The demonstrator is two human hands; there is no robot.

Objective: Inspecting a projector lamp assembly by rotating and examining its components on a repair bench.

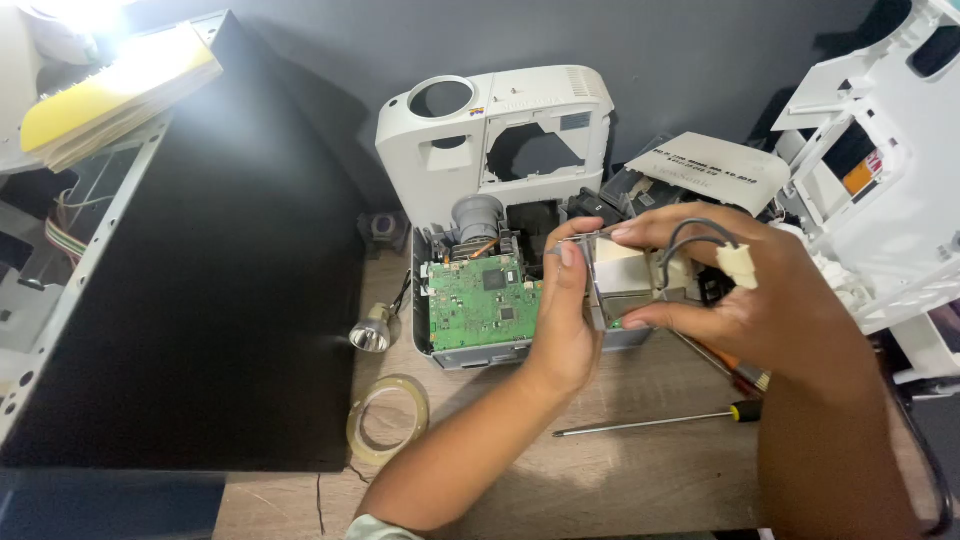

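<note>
A big black panel (215, 280) lies flat across the left of the wooden table (620, 470). At the back, a white projector cover (495, 135) leans upright against the wall, and another white housing (880, 170) stands at the right edge. Between them sits the opened projector base (480, 305), its green circuit board (478, 303) and grey lens (477, 218) bare. Just above the base's right half, both hands hold a boxy metal lamp module (625, 278): the left hand (562, 325) presses its near side with thumb and fingers closed on it, and the right hand (735, 290) clamps it top and bottom, grey wires and a white plug (738, 265) draped over the fingers. A roll of clear tape (388, 418) lies left of the forearm, a small bulb (371, 330) near it, and a thin screwdriver (655, 420) rests under the right wrist.
</note>
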